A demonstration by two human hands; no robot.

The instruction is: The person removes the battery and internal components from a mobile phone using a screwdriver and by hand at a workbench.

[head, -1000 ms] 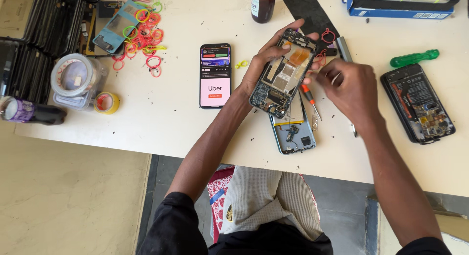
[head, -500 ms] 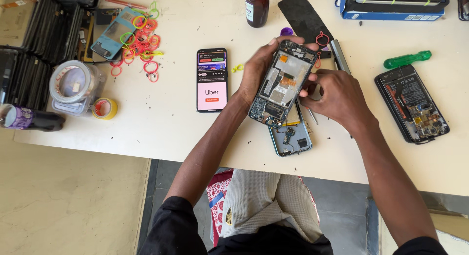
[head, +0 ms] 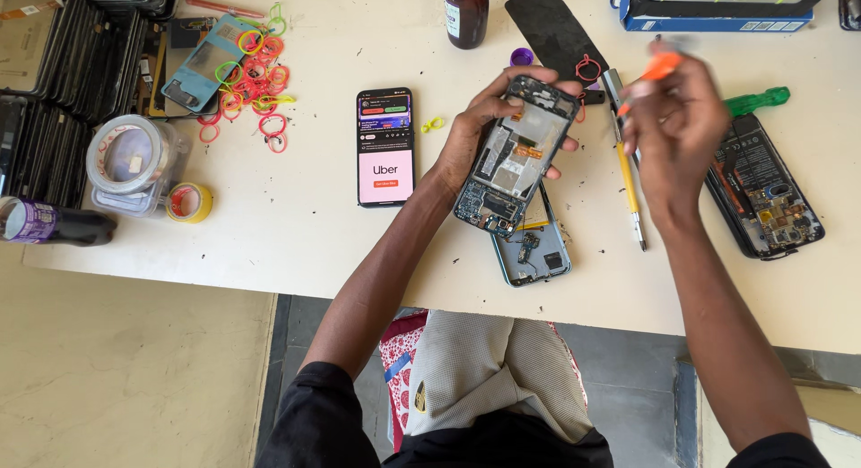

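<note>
An opened smartphone (head: 513,156), its back removed and its circuit boards exposed, is held tilted above the white table (head: 296,226) by the left hand (head: 475,132); the fingers are wrapped around its upper and right edges while the thumb is pressed along its left side. Just beneath it, a detached blue-grey back cover (head: 531,253) is seen lying on the table, partly overlapped by the phone's lower end. The right hand (head: 677,132) is raised to the right of the phone, apart from it, and is blurred; an orange-tipped tool (head: 659,66) is pinched between its closed fingertips. A yellow-handled screwdriver (head: 628,177) is laid on the table between the two hands. Further right, a second opened phone (head: 762,186) is laid flat, with a green-handled tool (head: 758,100) just above it. To the left of the held phone, an intact smartphone with a lit screen (head: 386,145) is laid face up, and a scatter of coloured rubber bands (head: 256,82) and rolls of tape (head: 134,159) are found well apart at the far left.
</note>
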